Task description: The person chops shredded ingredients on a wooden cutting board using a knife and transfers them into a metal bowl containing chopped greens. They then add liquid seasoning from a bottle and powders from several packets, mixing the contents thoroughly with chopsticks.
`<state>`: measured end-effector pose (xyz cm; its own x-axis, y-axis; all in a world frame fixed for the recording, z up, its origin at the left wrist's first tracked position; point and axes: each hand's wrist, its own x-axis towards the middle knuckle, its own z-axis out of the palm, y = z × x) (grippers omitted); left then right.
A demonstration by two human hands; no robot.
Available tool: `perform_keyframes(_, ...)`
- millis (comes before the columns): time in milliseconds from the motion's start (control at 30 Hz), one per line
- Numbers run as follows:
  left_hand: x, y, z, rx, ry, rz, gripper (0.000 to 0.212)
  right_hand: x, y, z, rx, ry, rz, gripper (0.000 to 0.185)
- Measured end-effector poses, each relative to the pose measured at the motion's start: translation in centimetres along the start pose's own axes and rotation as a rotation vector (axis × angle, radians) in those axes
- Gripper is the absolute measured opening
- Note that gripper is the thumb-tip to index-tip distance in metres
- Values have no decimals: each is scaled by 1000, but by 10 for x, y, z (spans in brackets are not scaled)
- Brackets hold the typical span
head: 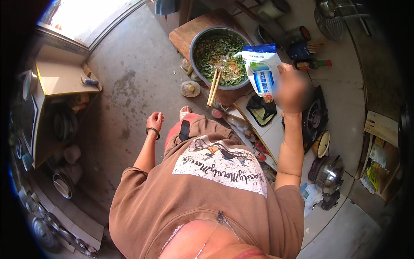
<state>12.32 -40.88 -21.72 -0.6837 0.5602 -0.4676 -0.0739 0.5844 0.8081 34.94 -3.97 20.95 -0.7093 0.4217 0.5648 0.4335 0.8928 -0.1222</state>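
Observation:
A blue and white plastic packet, bearing writing, is gripped in my right hand and tilted over the right side of a large metal basin. White matter shows at the packet's upper left corner. Chopped green leaves fill the basin, with brownish and white seasoning on top. A pair of wooden chopsticks leans on the basin's near rim, tips in the leaves. The basin rests on a wooden stool or small table. Low at my side hangs my left hand, empty, fingers loosely curled, a dark bangle on its wrist.
On the right, a tiled counter holds a gas stove, a lidded metal pot, a sauce bottle and a black-edged cloth or pad. A cabinet stands left. Near the basin, a small round object sits on the floor.

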Motion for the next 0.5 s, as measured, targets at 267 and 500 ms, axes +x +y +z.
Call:
perform_keyframes(267, 4, 7, -6, 54, 0, -9, 27, -31, 18, -23, -21, 29, 109, 10)
perform_keyframes(500, 7, 9, 4, 73, -45, -20, 27, -48, 20, -24, -63, -18, 47, 7)
